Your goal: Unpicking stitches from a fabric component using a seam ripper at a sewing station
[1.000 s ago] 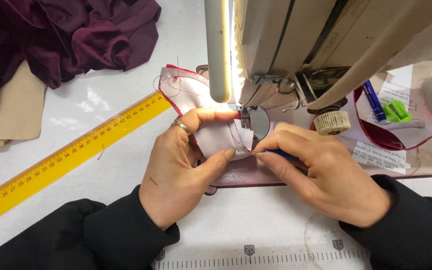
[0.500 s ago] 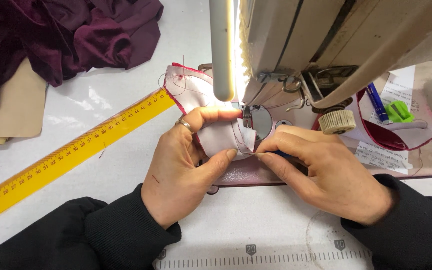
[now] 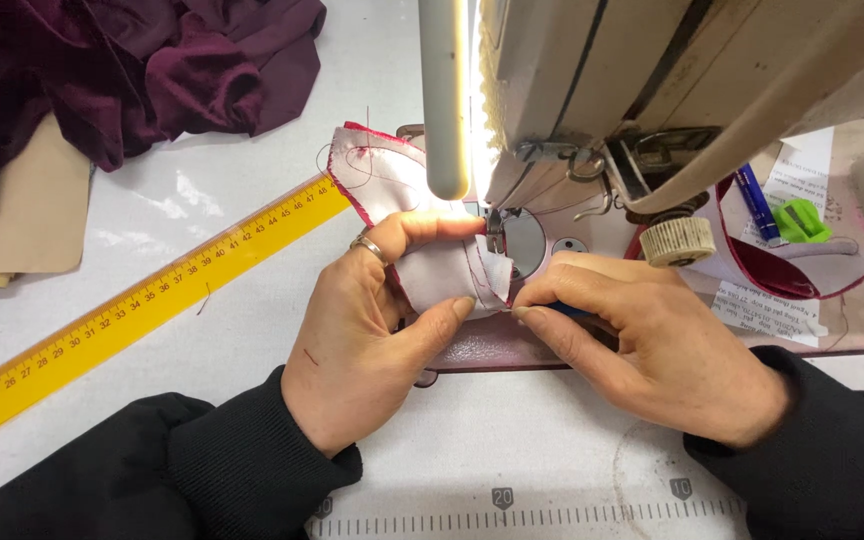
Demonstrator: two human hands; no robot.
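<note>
The left hand [image 3: 372,345], a ring on one finger, grips a small pale pink fabric piece with red stitched edges [image 3: 422,240]: the thumb presses the folded near edge from below while the forefinger lies flat across the top, its tip close to the presser foot. The right hand [image 3: 652,345] is closed in a pinch on the same folded edge, thumb and forefinger meeting just beside the left thumb; whether it also holds something blue beneath the fingers cannot be told. The fabric piece lies on the bed of the cream-coloured industrial sewing machine [image 3: 672,90], directly ahead of both hands, its folded end under the fingers and its far end trailing away beyond the left hand. A lit white tube lamp [image 3: 445,100] hangs above the fabric, ahead of the left hand.

Left of the left hand, a long yellow ruler [image 3: 152,305] lies diagonally on the white counter [image 3: 252,150]. Further out on that side sit a heap of dark burgundy velvet cloth [image 3: 132,70] and a tan flat sheet [image 3: 22,215]. Beyond the right hand are a ribbed cream thumbwheel [image 3: 679,240], a blue pen [image 3: 755,203], a bright green small clip-like object [image 3: 804,220] and a printed paper slip [image 3: 767,305]. A printed scale [image 3: 512,520] runs along the counter edge nearest the person.
</note>
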